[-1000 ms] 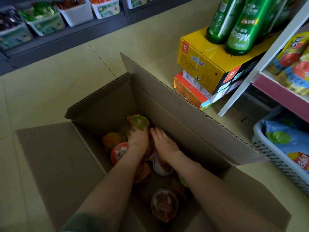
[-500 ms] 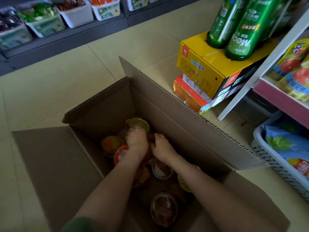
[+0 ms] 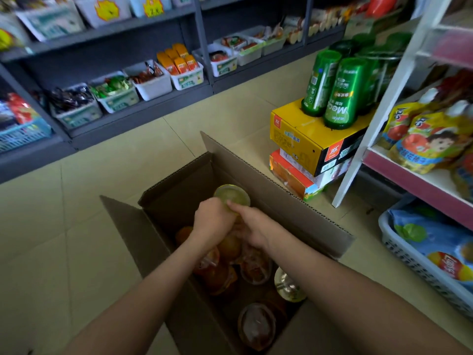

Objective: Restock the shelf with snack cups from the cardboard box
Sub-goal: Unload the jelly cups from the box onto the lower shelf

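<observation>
Open brown cardboard box [image 3: 256,172] on a beige tiled floor [image 3: 76,213]. Over its far end, level with the rim, the left hand [image 3: 212,222] and right hand [image 3: 252,230] curl their fingers round a yellow-green plastic snack cup [image 3: 231,194]. More sealed cups [image 3: 257,327] lie inside the box. Bare floor lies left of the box, and a yellow carton [image 3: 307,134] stands near its right flap.

Snack cups [image 3: 257,326] lie in the cardboard box [image 3: 268,190] before me. Cartons [image 3: 307,139] stand right of it, bottles [image 3: 340,98] on top.
</observation>
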{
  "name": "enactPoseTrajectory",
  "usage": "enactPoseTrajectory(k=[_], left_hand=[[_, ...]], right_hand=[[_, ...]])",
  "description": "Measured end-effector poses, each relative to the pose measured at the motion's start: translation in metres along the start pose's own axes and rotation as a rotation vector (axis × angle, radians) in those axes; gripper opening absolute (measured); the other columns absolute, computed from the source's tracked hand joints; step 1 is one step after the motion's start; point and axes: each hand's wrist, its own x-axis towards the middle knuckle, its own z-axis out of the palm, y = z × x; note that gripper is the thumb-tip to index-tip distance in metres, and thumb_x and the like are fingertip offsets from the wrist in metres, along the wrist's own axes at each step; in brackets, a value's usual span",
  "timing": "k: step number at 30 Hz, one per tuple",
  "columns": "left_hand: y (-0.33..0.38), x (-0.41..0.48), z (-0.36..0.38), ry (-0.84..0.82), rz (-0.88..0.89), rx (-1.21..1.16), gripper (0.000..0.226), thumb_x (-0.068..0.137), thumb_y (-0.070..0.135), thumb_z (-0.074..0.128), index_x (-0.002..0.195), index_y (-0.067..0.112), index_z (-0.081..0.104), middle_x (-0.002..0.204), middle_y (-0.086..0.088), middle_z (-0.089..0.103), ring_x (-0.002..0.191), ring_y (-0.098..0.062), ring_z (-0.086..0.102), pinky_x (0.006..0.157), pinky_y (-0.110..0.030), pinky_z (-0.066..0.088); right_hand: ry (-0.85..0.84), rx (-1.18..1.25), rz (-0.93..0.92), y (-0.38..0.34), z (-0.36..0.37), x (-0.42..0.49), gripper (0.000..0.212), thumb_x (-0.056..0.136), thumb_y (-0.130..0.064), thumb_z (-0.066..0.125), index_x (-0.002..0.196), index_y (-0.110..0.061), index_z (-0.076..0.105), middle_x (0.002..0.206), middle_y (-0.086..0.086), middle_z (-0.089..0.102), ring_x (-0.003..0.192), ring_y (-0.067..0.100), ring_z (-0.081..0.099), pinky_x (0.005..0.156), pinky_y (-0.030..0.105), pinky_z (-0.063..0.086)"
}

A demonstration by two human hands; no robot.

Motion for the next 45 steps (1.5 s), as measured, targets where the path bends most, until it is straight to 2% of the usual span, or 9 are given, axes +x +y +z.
enactPoseTrajectory(k=[4, 8, 15, 20, 24, 29, 33, 39, 45], left_hand=[[0.028, -0.022, -0.025, 0.084, 0.04, -0.148, 0.025, 0.082, 0.026, 0.061, 0.091, 0.004, 0.066, 0.092, -0.013, 0.067, 0.093, -0.032, 0.062, 0.066, -0.027, 0.04], [0.058, -0.047, -0.047, 0.126, 0.118, -0.35, 0.027, 0.076, 0.025, 0.067, 0.1, 0.012, 0.063, 0.091, -0.003, 0.064, 0.089, -0.022, 0.061, 0.068, -0.026, 0.043], [0.136, -0.081, -0.075, -0.044, 0.414, -0.61, 0.054, 0.049, 0.037, 0.07, 0.1, 0.022, 0.068, 0.093, 0.004, 0.072, 0.09, -0.015, 0.066, 0.085, -0.035, 0.053], [0.211, -0.093, -0.083, -0.151, 0.627, -0.746, 0.046, 0.057, 0.016, 0.076, 0.102, 0.019, 0.064, 0.094, 0.003, 0.073, 0.088, -0.013, 0.069, 0.082, -0.035, 0.055], [0.272, -0.108, -0.083, -0.213, 0.811, -0.803, 0.046, 0.064, 0.012, 0.078, 0.107, 0.02, 0.064, 0.1, 0.007, 0.072, 0.093, -0.01, 0.068, 0.08, -0.026, 0.054], [0.343, -0.119, -0.08, -0.288, 0.971, -0.834, 0.032, 0.077, 0.005, 0.072, 0.097, 0.029, 0.064, 0.087, 0.016, 0.073, 0.084, 0.001, 0.067, 0.068, -0.01, 0.049], [0.392, -0.123, -0.065, -0.304, 1.001, -0.747, 0.032, 0.073, 0.027, 0.077, 0.102, 0.029, 0.064, 0.098, 0.012, 0.071, 0.091, -0.003, 0.066, 0.082, -0.024, 0.053], [0.444, -0.132, -0.023, -0.212, 0.978, -0.678, 0.033, 0.087, 0.03, 0.064, 0.118, 0.024, 0.055, 0.11, 0.014, 0.061, 0.097, 0.0, 0.057, 0.077, -0.012, 0.042], [0.507, -0.129, 0.008, -0.307, 0.903, -0.673, 0.048, 0.093, 0.014, 0.055, 0.139, 0.014, 0.04, 0.134, 0.001, 0.052, 0.108, -0.009, 0.051, 0.085, -0.019, 0.038]], right_hand=[[-0.041, -0.011, -0.182, -0.03, -0.004, -0.046, 0.022, 0.087, -0.017, 0.066, 0.103, -0.003, 0.061, 0.078, 0.009, 0.064, 0.065, 0.018, 0.062, 0.05, 0.024, 0.053], [-0.123, -0.061, -0.361, -0.057, -0.012, -0.102, 0.008, 0.087, -0.01, 0.064, 0.095, -0.01, 0.066, 0.086, 0.007, 0.068, 0.073, 0.016, 0.064, 0.061, 0.026, 0.055], [-0.038, -0.235, -0.675, -0.113, -0.047, -0.198, 0.024, 0.085, -0.004, 0.064, 0.11, -0.002, 0.064, 0.096, 0.01, 0.071, 0.079, 0.014, 0.069, 0.066, 0.021, 0.056], [0.053, -0.285, -0.812, -0.158, -0.091, -0.261, 0.025, 0.084, -0.006, 0.066, 0.109, -0.005, 0.065, 0.102, 0.009, 0.072, 0.09, 0.017, 0.07, 0.073, 0.022, 0.056], [0.231, -0.399, -0.951, -0.189, -0.128, -0.312, 0.048, 0.07, -0.02, 0.077, 0.115, -0.009, 0.064, 0.107, 0.007, 0.071, 0.102, 0.022, 0.067, 0.094, 0.039, 0.051], [0.428, -0.402, -1.114, -0.219, -0.171, -0.363, 0.042, 0.071, -0.01, 0.078, 0.111, -0.007, 0.065, 0.103, 0.006, 0.073, 0.096, 0.022, 0.069, 0.091, 0.04, 0.053], [0.498, -0.418, -1.119, -0.236, -0.207, -0.388, 0.037, 0.074, -0.004, 0.076, 0.109, -0.009, 0.066, 0.103, 0.004, 0.073, 0.096, 0.019, 0.069, 0.091, 0.036, 0.053], [0.669, -0.353, -1.057, -0.262, -0.276, -0.398, 0.041, 0.068, -0.001, 0.08, 0.104, -0.012, 0.066, 0.099, 0.002, 0.073, 0.095, 0.019, 0.068, 0.09, 0.035, 0.052], [0.89, -0.195, -0.983, -0.309, -0.342, -0.383, 0.043, 0.071, 0.01, 0.073, 0.108, -0.006, 0.06, 0.099, 0.009, 0.067, 0.077, 0.017, 0.063, 0.053, 0.02, 0.049]])
